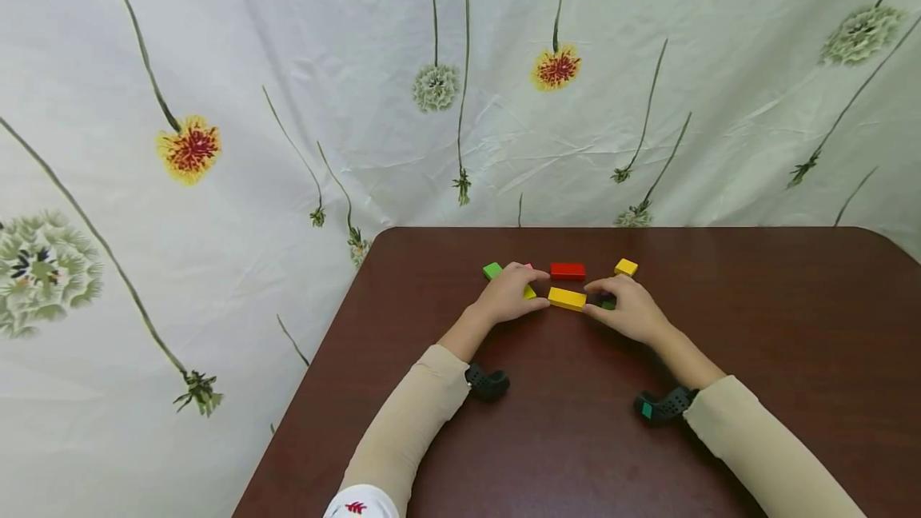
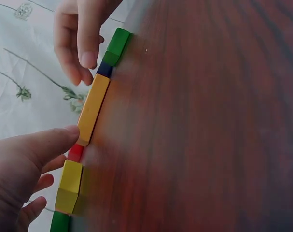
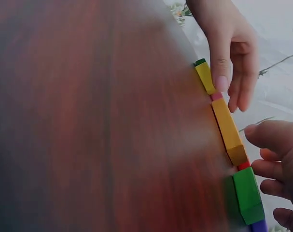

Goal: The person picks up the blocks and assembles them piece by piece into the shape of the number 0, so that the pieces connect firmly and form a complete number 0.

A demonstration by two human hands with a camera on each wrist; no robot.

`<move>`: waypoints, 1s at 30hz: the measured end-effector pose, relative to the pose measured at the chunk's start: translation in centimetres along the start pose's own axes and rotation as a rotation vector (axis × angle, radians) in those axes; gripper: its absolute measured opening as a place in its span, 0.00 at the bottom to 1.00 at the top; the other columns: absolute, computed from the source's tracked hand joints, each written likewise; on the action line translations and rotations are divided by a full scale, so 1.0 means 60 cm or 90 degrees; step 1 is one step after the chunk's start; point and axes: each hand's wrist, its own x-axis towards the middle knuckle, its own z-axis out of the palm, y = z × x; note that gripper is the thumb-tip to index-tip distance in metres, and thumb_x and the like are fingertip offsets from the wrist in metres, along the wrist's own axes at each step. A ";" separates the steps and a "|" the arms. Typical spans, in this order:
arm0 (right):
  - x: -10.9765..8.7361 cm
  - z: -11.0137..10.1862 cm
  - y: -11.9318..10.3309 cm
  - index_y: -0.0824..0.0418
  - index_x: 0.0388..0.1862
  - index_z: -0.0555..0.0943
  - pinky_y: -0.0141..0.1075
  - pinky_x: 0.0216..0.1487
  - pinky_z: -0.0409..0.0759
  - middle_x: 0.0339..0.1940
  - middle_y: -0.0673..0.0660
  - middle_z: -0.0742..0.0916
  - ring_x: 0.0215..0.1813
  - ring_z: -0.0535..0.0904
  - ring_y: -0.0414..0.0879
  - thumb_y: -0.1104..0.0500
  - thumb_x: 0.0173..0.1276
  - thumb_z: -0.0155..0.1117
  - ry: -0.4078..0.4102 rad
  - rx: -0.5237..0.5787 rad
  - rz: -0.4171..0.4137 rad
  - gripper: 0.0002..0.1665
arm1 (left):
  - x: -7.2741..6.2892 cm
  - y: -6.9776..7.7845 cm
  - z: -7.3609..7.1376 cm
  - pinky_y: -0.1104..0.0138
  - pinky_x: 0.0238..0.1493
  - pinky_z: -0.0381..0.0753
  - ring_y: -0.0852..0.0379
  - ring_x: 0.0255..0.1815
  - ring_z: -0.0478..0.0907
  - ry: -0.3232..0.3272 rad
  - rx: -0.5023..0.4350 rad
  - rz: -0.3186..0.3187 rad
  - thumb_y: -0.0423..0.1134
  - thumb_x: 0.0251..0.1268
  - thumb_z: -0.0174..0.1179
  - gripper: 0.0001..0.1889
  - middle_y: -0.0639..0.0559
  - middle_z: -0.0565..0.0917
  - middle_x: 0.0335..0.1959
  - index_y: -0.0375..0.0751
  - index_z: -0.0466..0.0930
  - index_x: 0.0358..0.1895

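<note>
An orange-yellow block point(image 1: 567, 299) lies flat on the table between the two hands. My left hand point(image 1: 511, 292) is at its left end, thumb tip next to it; whether they touch I cannot tell. The right hand point(image 1: 629, 308) hovers by its other end, thumb and fingers apart with nothing between them, as the right wrist view shows. Beside the left hand is a yellow block point(image 2: 69, 186), partly covered in the head view. A green block point(image 3: 250, 193) lies near the right hand, mostly hidden from above.
Behind the orange-yellow block lies a red block point(image 1: 568, 271). Another yellow block point(image 1: 626, 267) sits beyond the right hand, and a green block point(image 1: 492, 270) beyond the left. Pink point(image 3: 217, 96) and blue point(image 3: 258, 226) blocks show partly. A flowered cloth point(image 1: 345, 62) hangs behind the brown table point(image 1: 561, 438).
</note>
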 end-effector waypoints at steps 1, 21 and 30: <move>0.001 0.002 0.000 0.66 0.50 0.84 0.51 0.48 0.76 0.45 0.60 0.85 0.44 0.75 0.53 0.56 0.63 0.71 0.003 -0.004 0.000 0.19 | 0.002 0.001 0.001 0.65 0.59 0.71 0.52 0.58 0.71 -0.003 0.001 0.001 0.49 0.64 0.65 0.25 0.53 0.81 0.57 0.45 0.78 0.62; 0.012 0.013 0.011 0.64 0.46 0.86 0.42 0.36 0.69 0.38 0.57 0.84 0.35 0.68 0.48 0.58 0.60 0.73 -0.006 -0.007 0.009 0.16 | 0.012 0.008 0.006 0.62 0.49 0.69 0.54 0.51 0.71 -0.022 -0.014 0.028 0.45 0.63 0.66 0.18 0.57 0.84 0.52 0.47 0.83 0.56; -0.005 -0.003 0.001 0.62 0.45 0.87 0.38 0.32 0.67 0.33 0.53 0.80 0.33 0.67 0.46 0.56 0.60 0.74 -0.026 0.036 -0.020 0.16 | -0.008 0.014 -0.011 0.65 0.50 0.70 0.58 0.45 0.71 -0.057 -0.030 0.049 0.47 0.61 0.67 0.17 0.57 0.85 0.48 0.47 0.85 0.52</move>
